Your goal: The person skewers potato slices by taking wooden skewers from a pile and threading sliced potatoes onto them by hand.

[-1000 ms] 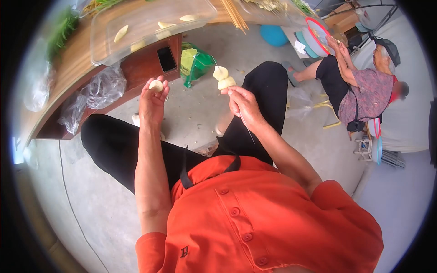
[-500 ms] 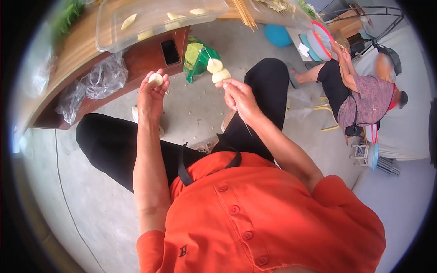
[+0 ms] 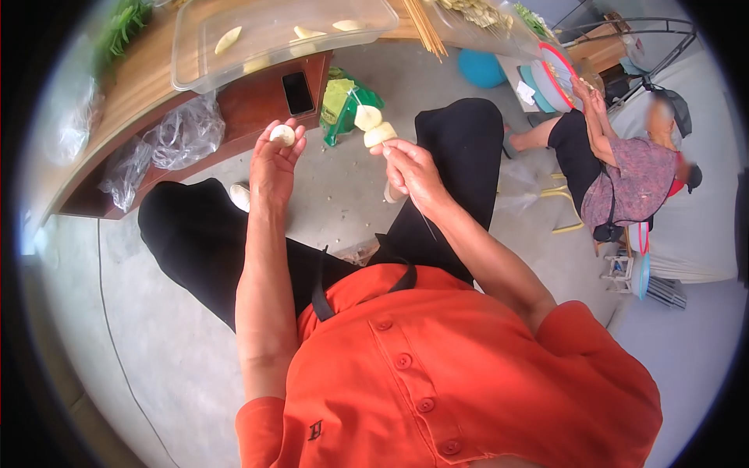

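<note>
A thin skewer (image 3: 427, 222) is pinched between the thumb and fingers of my right hand (image 3: 413, 171). Pale, thick slices (image 3: 380, 134), perhaps potato, are threaded near its upper end, just beyond my fingertips. My left hand (image 3: 273, 168) is turned palm up to the left of the skewer, apart from it. On its fingers rests one pale round slice (image 3: 282, 135), steadied by the thumb. Above both hands, a clear plastic tray (image 3: 187, 70) on the wooden table holds several pale pieces (image 3: 228, 39).
Bare skewers (image 3: 424, 27) lie beside the tray. Under the tabletop, a shelf holds a phone (image 3: 297, 93) and clear plastic bags (image 3: 187, 132). A green bag (image 3: 343, 105) stands on the floor. At right, another person (image 3: 632, 175) sits working by red-rimmed basins (image 3: 555, 66).
My left hand, with the round slice, has moved slightly right, nearer the skewer. My right hand has barely moved. The view has shifted a little.
</note>
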{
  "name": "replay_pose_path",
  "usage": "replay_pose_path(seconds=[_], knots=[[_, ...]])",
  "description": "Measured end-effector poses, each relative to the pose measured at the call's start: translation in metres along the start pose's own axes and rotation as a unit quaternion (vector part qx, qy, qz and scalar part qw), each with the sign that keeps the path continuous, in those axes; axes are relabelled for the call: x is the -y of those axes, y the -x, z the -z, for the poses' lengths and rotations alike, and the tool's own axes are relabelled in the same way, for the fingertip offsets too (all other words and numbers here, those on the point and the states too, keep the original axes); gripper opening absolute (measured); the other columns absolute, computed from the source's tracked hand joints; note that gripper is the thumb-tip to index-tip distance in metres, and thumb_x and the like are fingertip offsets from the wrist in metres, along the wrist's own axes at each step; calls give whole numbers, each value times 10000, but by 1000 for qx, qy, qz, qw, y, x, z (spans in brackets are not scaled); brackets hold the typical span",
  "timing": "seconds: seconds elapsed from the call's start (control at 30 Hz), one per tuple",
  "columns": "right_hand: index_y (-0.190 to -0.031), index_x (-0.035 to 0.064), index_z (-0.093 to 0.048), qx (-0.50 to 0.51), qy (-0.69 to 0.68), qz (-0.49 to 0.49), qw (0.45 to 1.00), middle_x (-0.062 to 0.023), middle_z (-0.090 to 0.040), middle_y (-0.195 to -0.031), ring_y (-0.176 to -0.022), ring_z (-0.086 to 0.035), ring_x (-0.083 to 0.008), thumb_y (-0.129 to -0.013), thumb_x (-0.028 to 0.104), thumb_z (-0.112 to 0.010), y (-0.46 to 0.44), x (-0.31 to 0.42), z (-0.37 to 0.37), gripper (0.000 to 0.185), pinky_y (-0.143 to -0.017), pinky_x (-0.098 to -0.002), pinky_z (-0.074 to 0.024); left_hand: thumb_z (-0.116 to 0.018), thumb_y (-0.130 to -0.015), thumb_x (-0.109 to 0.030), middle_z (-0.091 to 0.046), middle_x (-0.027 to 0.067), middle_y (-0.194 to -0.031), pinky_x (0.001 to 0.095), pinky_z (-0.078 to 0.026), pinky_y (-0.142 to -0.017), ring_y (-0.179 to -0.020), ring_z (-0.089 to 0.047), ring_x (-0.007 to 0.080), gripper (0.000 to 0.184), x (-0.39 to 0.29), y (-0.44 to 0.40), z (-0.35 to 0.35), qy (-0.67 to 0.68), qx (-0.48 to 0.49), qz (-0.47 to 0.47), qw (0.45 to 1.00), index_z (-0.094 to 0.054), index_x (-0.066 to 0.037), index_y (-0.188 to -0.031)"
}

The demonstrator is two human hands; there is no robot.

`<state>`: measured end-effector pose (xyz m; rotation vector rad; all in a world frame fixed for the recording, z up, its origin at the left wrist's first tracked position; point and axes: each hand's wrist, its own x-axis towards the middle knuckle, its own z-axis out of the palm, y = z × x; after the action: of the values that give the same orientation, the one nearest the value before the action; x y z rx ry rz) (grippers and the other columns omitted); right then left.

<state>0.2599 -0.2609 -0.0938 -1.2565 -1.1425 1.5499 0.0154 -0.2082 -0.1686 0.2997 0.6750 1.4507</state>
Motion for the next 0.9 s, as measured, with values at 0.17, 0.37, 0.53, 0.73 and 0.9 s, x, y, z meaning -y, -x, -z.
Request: replay_pose_path(seconds=[0.17,0.37,0.53,0.73,0.9], knots=[[-1018,14,-635,-2,20,4,1000,47,-410,-550,-455,-350,-27,-992,176,-481,3,-15,7,225,-413,-208,-272,-452,-918,-18,-511,200,-1344,409,-516,-962,-1168,-576,321,398,-2,-2,3,-17,-6,4,1000,-409,-10,-1313],[-1006,10,-639,-58,-8,-16,998,46,-413,-547,-449,-347,-27,-988,170,-485,18,-29,29,223,-414,-207,-269,-457,-921,-32,-531,191,-1324,403,-526,-939,-1135,-593,303,351,15,-12,-10,-30,37,36,998,-442,-15,-1271],[-1026,3,-632,-24,-25,4,999,41,-418,-550,-454,-349,-31,-992,167,-481,11,-15,21,225,-417,-209,-274,-448,-915,-17,-529,206,-1317,408,-522,-957,-1151,-585,318,349,7,-9,-4,-14,22,12,1000,-445,-12,-1264],[-1031,2,-628,-18,-34,-10,999,44,-410,-550,-453,-342,-30,-989,162,-489,9,-17,8,217,-416,-205,-267,-436,-904,3,-519,221,-1320,419,-510,-984,-1172,-571,342,369,-1,0,12,-9,-2,6,1000,-427,0,-1274],[-1029,6,-630,-25,-26,-25,999,48,-403,-550,-453,-335,-30,-993,166,-480,14,-24,19,222,-420,-206,-269,-438,-903,12,-497,226,-1350,423,-491,-1013,-1208,-546,344,397,-3,-1,4,14,4,3,1000,-411,10,-1299]])
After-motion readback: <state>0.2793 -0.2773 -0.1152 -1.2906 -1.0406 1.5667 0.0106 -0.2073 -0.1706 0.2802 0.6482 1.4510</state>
